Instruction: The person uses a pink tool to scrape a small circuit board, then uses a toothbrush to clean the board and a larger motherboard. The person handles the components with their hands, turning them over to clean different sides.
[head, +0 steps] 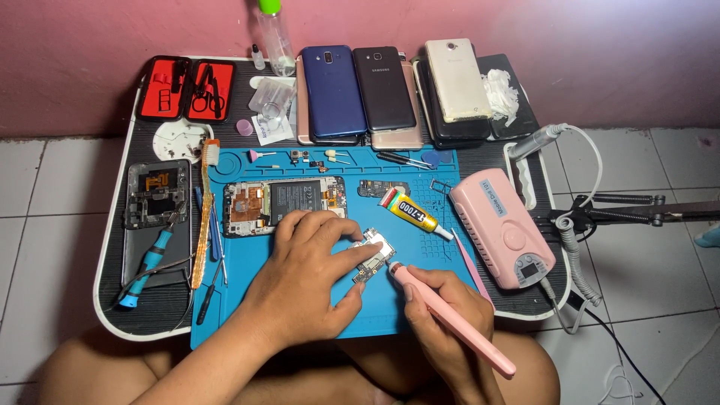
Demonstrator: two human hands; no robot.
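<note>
Head view. One small circuit board (373,255) lies near the middle of the blue work mat (420,300). The left hand (307,277) pins it, index finger and thumb pinching its left end flat against the mat. The right hand (442,315) is closed around one pink pen-shaped tool (450,315), whose tip touches the board's near right corner.

Count: one opened phone chassis (285,202) just beyond the left hand; one glue tube (412,212) to the far right of the board; one pink control box (502,229) on the mat's right edge; four stacked groups of phones (390,90) along the far edge of the table (exact number underneath cannot be told); one red tool case (187,88) at far left; one back cover (156,217) at left, with a blue-handled screwdriver (150,262) on it.

Edges: the mat's near edge overhangs the table (142,315) toward the lap. Open mat lies near the hands, right of the board; the left strip is crowded with tools.
</note>
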